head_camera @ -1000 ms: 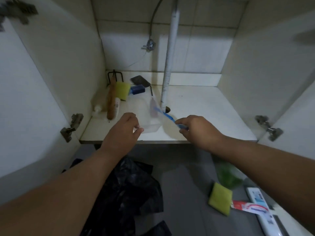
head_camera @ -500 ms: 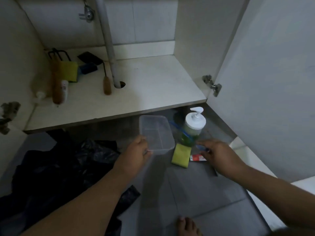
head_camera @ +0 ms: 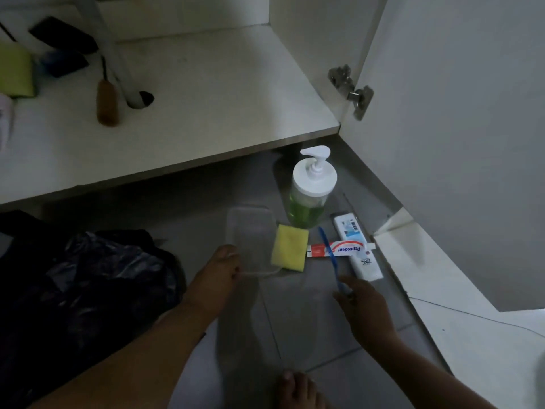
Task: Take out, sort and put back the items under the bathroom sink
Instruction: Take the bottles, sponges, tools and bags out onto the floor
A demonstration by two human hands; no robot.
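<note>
Down to the floor we've brought both: left hand (head_camera: 216,274) pinches the clear container (head_camera: 250,240) at seven o'clock, right hand (head_camera: 364,308) grips the blue toothbrush (head_camera: 330,255)

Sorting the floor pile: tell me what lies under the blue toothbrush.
The blue toothbrush lies across the red-and-white toothpaste tube, held at its near end by the right hand. That hand covers the handle's end and the floor beneath it.

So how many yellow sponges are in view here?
2. One sponge lies on the floor between the clear tub and the toothpaste; the other is on the cabinet shelf at far left, partly cut off. More could be out of frame.
</note>
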